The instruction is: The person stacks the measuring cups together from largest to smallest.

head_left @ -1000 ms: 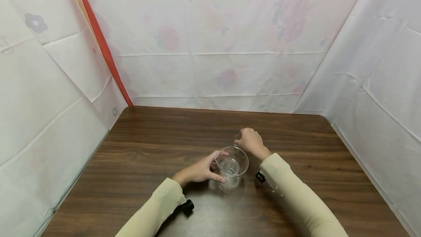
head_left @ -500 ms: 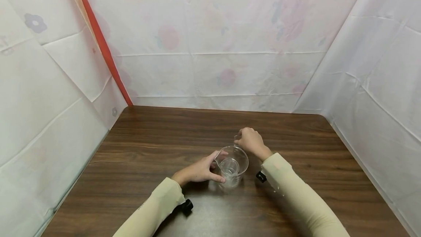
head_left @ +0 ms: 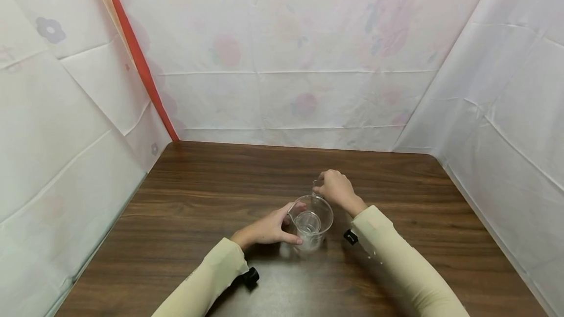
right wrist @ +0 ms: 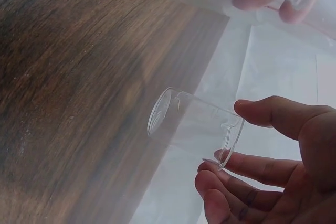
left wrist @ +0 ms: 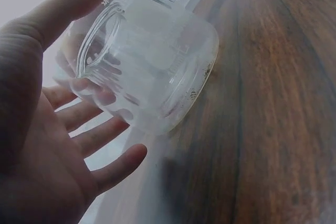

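Glass beaker (head_left: 326, 223) upright on the worktop (head_left: 176, 209), its left side held between the thumb and curved fingers of the left hand (head_left: 269, 226). Just beyond it, the right hand (head_left: 337, 189) pinches a clear cup (right wrist: 197, 121) at the rim. A smaller vessel (head_left: 307, 222) sits inside the beaker.

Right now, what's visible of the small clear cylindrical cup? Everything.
The small clear cylindrical cup looks like glass, with thin walls, round base, open rim; no contents show. The bare right hand pinches it near the rim between thumb and fingers, beyond the large clear beaker in the head view. Tilt and base contact with the brown wood-grain table are unclear.
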`<state>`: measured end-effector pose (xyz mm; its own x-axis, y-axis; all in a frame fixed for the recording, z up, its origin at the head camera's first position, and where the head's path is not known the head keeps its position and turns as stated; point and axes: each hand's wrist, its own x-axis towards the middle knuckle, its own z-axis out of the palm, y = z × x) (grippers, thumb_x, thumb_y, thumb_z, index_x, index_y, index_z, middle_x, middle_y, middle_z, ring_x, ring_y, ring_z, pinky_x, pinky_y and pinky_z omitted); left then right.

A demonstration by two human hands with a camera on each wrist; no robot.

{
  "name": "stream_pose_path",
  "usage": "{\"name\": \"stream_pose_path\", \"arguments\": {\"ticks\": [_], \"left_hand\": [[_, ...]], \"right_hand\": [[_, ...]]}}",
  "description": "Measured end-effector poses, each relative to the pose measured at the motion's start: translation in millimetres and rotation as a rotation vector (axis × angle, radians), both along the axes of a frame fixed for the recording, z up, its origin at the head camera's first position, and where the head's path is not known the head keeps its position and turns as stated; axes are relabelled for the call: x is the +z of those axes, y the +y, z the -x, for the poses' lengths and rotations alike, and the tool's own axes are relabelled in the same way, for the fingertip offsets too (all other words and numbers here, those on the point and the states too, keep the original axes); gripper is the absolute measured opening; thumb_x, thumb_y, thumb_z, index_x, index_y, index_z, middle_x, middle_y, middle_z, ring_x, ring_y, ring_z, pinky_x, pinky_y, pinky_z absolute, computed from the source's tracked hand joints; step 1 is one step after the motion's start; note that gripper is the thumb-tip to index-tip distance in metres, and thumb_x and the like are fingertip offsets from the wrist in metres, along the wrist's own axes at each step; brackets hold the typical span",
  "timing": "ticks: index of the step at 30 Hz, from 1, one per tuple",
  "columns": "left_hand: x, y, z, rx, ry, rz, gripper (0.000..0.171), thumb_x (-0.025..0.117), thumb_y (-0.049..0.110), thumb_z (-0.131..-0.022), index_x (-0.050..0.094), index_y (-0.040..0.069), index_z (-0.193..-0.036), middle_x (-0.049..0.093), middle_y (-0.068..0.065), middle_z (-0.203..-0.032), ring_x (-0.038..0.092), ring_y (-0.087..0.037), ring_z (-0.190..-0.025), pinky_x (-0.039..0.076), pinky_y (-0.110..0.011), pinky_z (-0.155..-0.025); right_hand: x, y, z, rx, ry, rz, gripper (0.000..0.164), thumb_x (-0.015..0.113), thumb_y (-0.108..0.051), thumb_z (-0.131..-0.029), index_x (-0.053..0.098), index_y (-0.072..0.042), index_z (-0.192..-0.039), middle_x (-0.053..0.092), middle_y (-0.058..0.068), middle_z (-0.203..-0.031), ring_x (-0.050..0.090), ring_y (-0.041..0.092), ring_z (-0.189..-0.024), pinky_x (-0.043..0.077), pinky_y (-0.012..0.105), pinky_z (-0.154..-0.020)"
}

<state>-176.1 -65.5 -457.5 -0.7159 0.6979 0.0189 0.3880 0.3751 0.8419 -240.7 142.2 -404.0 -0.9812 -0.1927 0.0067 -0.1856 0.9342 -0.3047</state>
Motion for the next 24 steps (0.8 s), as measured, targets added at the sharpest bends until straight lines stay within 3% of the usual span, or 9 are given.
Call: {"name": "stream_pose_path", "arguments": {"ticks": [11, 16, 24], "left_hand": [[-3.9, 3, 0.5, 0.015, 0.02, -0.021, 0.089, 0.074, 0.037, -0.072, 0.018, 0.032, -0.141, 0.035, 0.0, -0.145, 0.043, -0.012, -0.125, 0.042, -0.033, -0.096], [-4.3, 3, 1.5, 0.021, 0.041, -0.036, 0.089, 0.074, 0.038, -0.071, 0.021, 0.031, -0.141, 0.04, -0.001, -0.142, 0.051, -0.013, -0.117, 0.042, -0.032, -0.096], [-3.6, 5, 1.9, 0.039, 0.05, -0.055, 0.087, 0.077, 0.033, -0.069, 0.025, 0.034, -0.139, 0.044, 0.002, -0.139, 0.048, -0.008, -0.118, 0.041, -0.03, -0.096]], "right_hand": [[3.9, 2, -4.6, 0.004, 0.009, 0.005, 0.036, 0.068, -0.035, -0.077, 0.067, -0.01, -0.102, 0.067, 0.009, -0.103, 0.063, 0.032, -0.092, 0.05, 0.043, -0.072], [5.8, 3, -5.7, 0.007, 0.01, -0.001, 0.036, 0.067, -0.037, -0.077, 0.067, -0.011, -0.102, 0.067, 0.008, -0.104, 0.063, 0.031, -0.092, 0.051, 0.042, -0.072], [11.7, 6, -7.7, 0.006, 0.039, 0.021, 0.031, 0.069, -0.036, -0.076, 0.069, -0.013, -0.096, 0.069, 0.006, -0.094, 0.064, 0.027, -0.084, 0.05, 0.04, -0.067]]}}
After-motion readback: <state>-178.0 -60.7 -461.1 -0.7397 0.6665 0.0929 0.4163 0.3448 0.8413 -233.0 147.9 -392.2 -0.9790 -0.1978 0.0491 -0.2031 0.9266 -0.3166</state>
